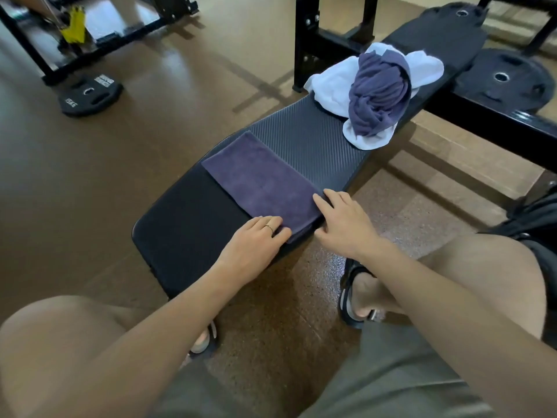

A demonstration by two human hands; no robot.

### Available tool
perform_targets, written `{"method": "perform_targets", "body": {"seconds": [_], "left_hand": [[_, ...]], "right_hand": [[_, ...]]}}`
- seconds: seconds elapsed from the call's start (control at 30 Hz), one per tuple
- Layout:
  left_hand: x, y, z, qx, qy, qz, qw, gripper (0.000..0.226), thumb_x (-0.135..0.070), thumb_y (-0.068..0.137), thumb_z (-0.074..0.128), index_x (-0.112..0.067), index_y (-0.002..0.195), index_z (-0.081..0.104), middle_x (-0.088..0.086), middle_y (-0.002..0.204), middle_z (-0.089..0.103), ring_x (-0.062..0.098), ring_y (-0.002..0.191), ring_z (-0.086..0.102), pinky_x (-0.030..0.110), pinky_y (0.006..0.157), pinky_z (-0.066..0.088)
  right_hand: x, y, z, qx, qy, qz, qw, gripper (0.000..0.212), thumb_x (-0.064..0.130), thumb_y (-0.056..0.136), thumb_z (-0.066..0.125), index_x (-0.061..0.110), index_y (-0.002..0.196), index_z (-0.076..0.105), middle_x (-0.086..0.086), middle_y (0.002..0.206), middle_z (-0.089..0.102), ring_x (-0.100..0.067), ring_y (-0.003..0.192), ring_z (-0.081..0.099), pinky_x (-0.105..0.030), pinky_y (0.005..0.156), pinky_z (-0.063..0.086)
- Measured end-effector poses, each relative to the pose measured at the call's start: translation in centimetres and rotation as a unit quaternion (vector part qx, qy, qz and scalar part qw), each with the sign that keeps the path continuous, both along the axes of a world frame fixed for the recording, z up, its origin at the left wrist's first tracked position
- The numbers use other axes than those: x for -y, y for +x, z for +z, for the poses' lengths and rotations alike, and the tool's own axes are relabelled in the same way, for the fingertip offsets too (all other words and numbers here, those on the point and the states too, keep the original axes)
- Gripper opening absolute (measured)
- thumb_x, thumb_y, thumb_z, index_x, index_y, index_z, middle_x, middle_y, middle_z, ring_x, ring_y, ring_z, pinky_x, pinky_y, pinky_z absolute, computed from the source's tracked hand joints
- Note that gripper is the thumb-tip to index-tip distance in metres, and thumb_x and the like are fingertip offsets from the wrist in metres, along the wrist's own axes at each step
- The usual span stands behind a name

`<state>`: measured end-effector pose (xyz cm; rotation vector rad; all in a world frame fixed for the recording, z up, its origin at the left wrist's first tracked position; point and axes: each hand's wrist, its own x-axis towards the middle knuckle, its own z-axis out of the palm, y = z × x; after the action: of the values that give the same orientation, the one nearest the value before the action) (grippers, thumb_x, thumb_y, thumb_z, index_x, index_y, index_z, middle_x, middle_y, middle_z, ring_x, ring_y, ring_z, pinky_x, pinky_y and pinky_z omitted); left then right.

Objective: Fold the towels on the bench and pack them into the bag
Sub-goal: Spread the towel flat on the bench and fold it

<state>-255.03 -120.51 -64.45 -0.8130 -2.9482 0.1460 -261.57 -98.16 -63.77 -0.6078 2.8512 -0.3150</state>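
Folded dark purple terry towel (262, 182) lying flat across the long black padded bench (187, 218); crumpled white towel (331, 86) under a bunched blue-grey towel (379, 95) farther along; left hand (256, 242) and right hand (343, 221), fingers straight, resting on the folded towel's near edge, grasping nothing

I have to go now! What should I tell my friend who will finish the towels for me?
Left hand and right hand: both rest on the near end of the folded purple towel, fingers fairly straight.
That towel lies flat on the black padded bench.
Further along the bench, a crumpled blue-grey towel sits on a crumpled white towel.
Done: one towel folded.
Left: fold those two, pack all three. Bag not clearly in view.
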Motion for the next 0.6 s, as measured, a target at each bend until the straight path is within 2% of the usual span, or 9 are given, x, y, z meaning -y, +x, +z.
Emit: {"method": "perform_targets", "body": {"seconds": [0.1,0.17,0.23,0.33,0.47,0.53,0.6], "left_hand": [[0.5,0.5,0.6,-0.001,-0.002,0.003,1.0,0.033,-0.027,0.094,0.064,-0.015,0.124,0.06,0.01,0.131,0.062,0.028,0.119,0.062,0.042,0.109,0.046],[-0.1,0.9,0.9,0.013,0.003,0.026,1.0,0.049,-0.045,0.092,0.063,-0.014,0.13,0.057,0.009,0.132,0.061,0.027,0.122,0.059,0.042,0.109,0.045],[-1.3,0.9,0.8,0.02,-0.015,0.053,0.998,0.056,-0.05,0.088,0.065,-0.013,0.128,0.054,0.011,0.13,0.06,0.029,0.12,0.059,0.042,0.105,0.046],[-2.8,0.4,0.0,0.01,-0.045,0.082,0.996,0.042,-0.035,0.089,0.066,-0.012,0.122,0.053,0.015,0.129,0.057,0.033,0.112,0.058,0.043,0.096,0.048],[-2.2,1.0,-0.9,-0.019,-0.034,0.045,0.998,0.019,-0.019,0.096,0.059,-0.013,0.113,0.054,0.016,0.122,0.058,0.033,0.102,0.058,0.042,0.088,0.049],[-1.1,1.7,-1.0,-0.036,-0.021,0.018,0.999,0.018,-0.015,0.095,0.06,-0.013,0.111,0.052,0.014,0.118,0.059,0.032,0.102,0.058,0.04,0.091,0.05],[0.1,2.3,-0.8,-0.032,-0.007,0.0,0.999,0.02,-0.013,0.095,0.057,-0.013,0.114,0.054,0.014,0.121,0.059,0.032,0.112,0.06,0.041,0.101,0.049]], "right_hand": [[0.0,0.9,0.1,-0.017,0.035,0.032,0.999,0.081,0.039,0.087,0.059,0.013,0.157,0.028,-0.014,0.157,0.031,-0.033,0.142,0.03,-0.044,0.115,0.032],[0.3,1.3,-0.1,-0.008,0.046,0.035,0.998,0.087,0.036,0.085,0.062,0.012,0.158,0.022,-0.015,0.159,0.025,-0.033,0.144,0.026,-0.043,0.116,0.03],[0.6,1.5,-0.3,0.0,0.05,0.031,0.998,0.093,0.033,0.082,0.065,0.011,0.159,0.018,-0.015,0.16,0.021,-0.033,0.146,0.022,-0.042,0.116,0.03],[0.5,1.6,-0.2,-0.007,0.059,0.032,0.998,0.096,0.031,0.079,0.069,0.011,0.158,0.019,-0.013,0.158,0.023,-0.032,0.144,0.025,-0.04,0.114,0.032],[0.5,1.8,0.0,-0.034,0.085,0.045,0.995,0.094,0.033,0.076,0.072,0.012,0.155,0.026,-0.013,0.151,0.032,-0.032,0.14,0.03,-0.04,0.117,0.03],[0.7,2.2,0.1,-0.075,0.101,0.067,0.99,0.093,0.033,0.076,0.074,0.014,0.154,0.028,-0.014,0.153,0.031,-0.034,0.142,0.028,-0.043,0.121,0.024],[1.0,2.6,0.0,-0.101,0.099,0.105,0.984,0.1,0.029,0.076,0.076,0.019,0.159,0.021,-0.013,0.165,0.017,-0.035,0.151,0.018,-0.048,0.124,0.017]]}}
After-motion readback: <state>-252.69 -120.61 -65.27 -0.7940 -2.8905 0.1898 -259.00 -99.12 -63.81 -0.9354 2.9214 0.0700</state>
